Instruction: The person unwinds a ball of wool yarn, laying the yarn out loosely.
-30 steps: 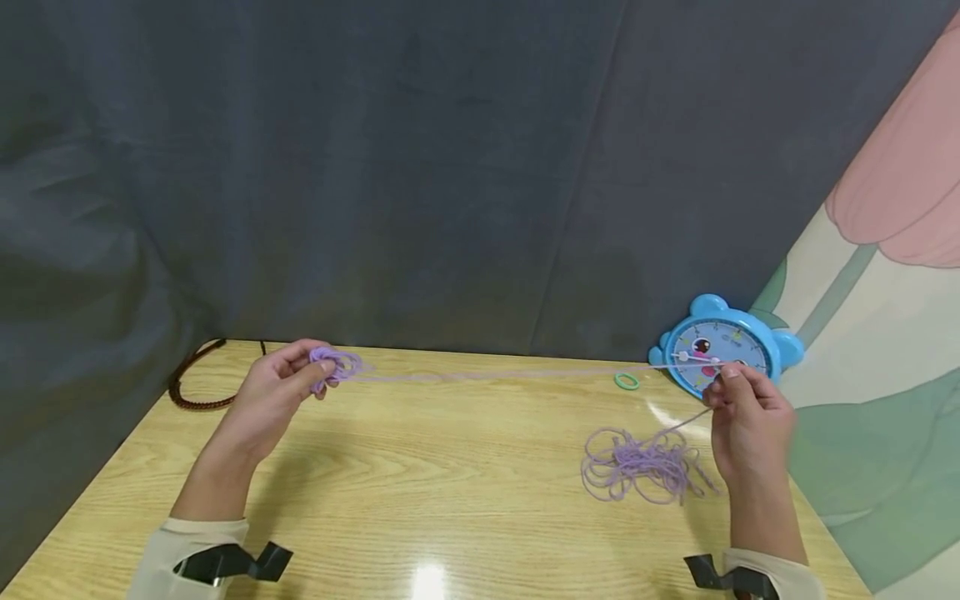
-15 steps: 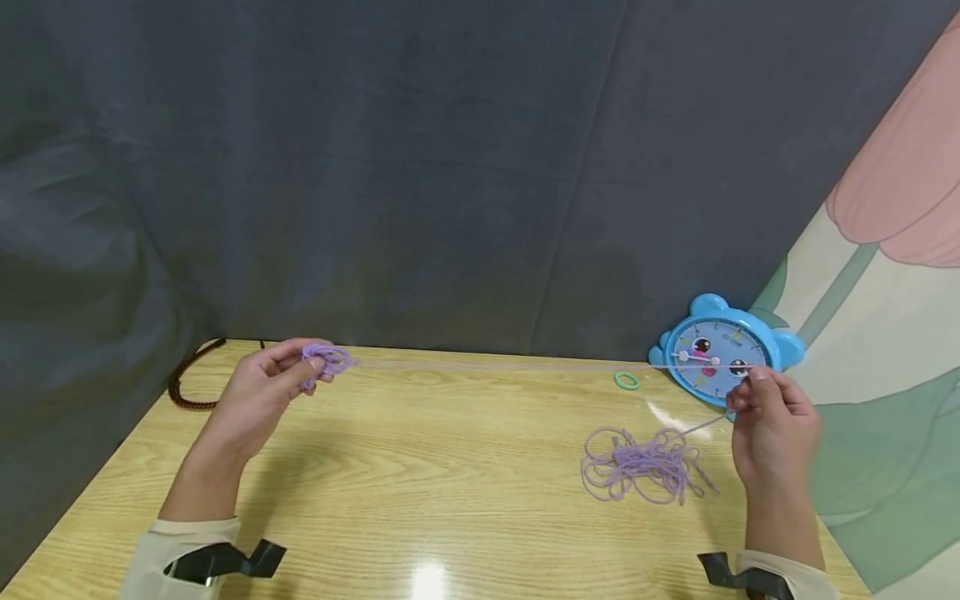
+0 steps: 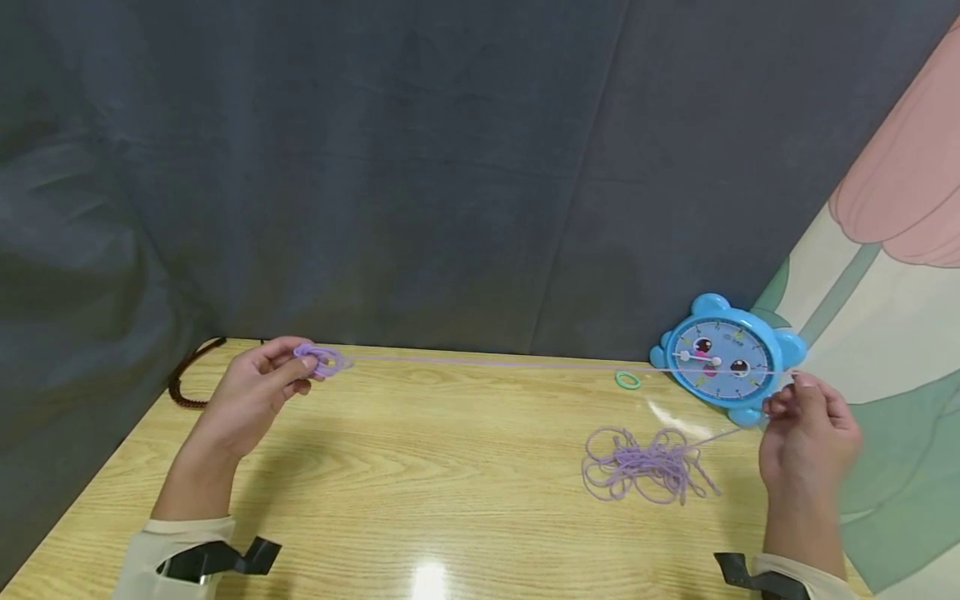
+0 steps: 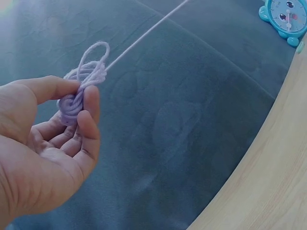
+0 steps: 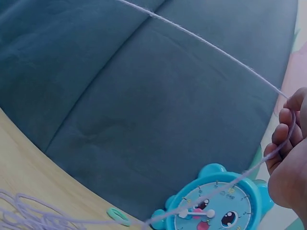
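My left hand (image 3: 251, 396) pinches a small looped bundle of purple yarn (image 4: 79, 93) between thumb and fingers, above the table's left side. From that bundle a single strand (image 3: 480, 362) runs straight and taut across to my right hand (image 3: 810, 442). There the thumb and curled fingers pinch it, in front of the blue clock's right side. Past the fingers, the strand passes down across the palm, as the right wrist view shows. It leads to a loose tangled pile of purple yarn (image 3: 645, 467) lying on the table.
A blue bear-shaped toy clock (image 3: 720, 358) leans at the back right. Beside it lies a small green ring (image 3: 627, 380). A brown beaded cord (image 3: 180, 387) sits at the back left of the wooden table (image 3: 420, 483). Behind hangs a dark curtain (image 3: 390, 183).
My right hand has moved right, past the clock's face, and my left hand slightly left. The strand between them has lengthened and straightened. The pile stays in place.
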